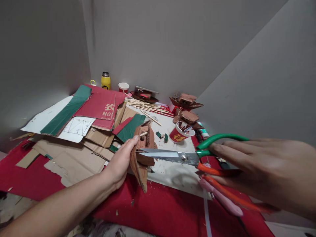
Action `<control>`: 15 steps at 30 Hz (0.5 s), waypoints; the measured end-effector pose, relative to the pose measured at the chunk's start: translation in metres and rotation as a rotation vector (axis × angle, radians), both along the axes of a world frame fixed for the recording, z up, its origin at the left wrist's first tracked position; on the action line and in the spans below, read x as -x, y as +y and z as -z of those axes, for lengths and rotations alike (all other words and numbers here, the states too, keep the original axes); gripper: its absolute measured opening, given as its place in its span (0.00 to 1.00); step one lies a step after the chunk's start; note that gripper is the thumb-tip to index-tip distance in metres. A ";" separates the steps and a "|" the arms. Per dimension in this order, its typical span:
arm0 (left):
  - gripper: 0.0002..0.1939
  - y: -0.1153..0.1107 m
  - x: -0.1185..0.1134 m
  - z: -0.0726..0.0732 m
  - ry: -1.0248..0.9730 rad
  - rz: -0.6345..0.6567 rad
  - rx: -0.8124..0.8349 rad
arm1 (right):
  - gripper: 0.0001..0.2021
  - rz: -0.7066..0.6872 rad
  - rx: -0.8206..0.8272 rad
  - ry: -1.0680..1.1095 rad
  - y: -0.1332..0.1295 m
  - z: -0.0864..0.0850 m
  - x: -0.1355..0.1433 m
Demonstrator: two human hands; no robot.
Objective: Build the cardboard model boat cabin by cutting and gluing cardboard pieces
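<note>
My left hand [120, 161] is closed around a brown cardboard model boat [138, 164], its thumb near a short stick [143, 134] on the boat. The boat is tilted, one pointed end toward me. In my right hand [261, 161] is a pair of scissors [184, 158] with a green and an orange handle. Their blades reach left to the boat's side, and their tips lie against or just over it; I cannot tell which. The blades look almost closed. Behind the boat, small green cardboard scraps [162, 135] lie on a white board [170, 171].
Cardboard sheets [76, 164] and a drawn plan [78, 126] pile up at left. Thin wooden sticks [148, 107] lie at the back, with more model boats [186, 100] behind. A paint-stained paper cup [181, 133] stands right of centre. A yellow bottle [105, 80] stands by the wall.
</note>
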State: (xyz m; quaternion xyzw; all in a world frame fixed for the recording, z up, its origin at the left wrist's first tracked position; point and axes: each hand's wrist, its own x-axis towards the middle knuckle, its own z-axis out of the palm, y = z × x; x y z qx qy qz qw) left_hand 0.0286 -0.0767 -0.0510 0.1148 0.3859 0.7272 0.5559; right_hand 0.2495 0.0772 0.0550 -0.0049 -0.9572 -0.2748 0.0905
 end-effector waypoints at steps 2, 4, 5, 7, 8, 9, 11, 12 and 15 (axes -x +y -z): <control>0.14 0.000 0.000 0.002 0.012 -0.004 0.003 | 0.15 0.008 0.009 0.002 0.004 0.004 -0.004; 0.14 0.001 0.000 0.004 0.026 -0.005 0.000 | 0.15 0.006 0.019 -0.006 0.007 0.006 -0.007; 0.14 0.001 0.000 0.004 0.035 -0.006 -0.001 | 0.14 0.007 0.024 -0.011 0.008 0.007 -0.007; 0.13 0.001 0.000 0.006 0.051 -0.017 0.003 | 0.14 0.012 0.033 -0.016 0.009 0.008 -0.008; 0.13 0.001 0.000 0.006 0.056 -0.018 0.006 | 0.15 0.015 0.040 -0.018 0.009 0.008 -0.007; 0.13 0.001 0.000 0.006 0.054 -0.015 0.007 | 0.15 0.018 0.047 -0.020 0.009 0.008 -0.007; 0.14 0.001 0.000 0.006 0.046 0.000 0.007 | 0.16 0.019 0.056 -0.017 0.008 0.008 -0.006; 0.15 0.001 0.000 0.005 0.046 0.004 0.007 | 0.16 0.025 0.053 -0.013 0.008 0.009 -0.006; 0.14 0.001 0.000 0.003 0.063 -0.018 0.014 | 0.18 0.057 0.017 -0.002 0.007 0.008 -0.006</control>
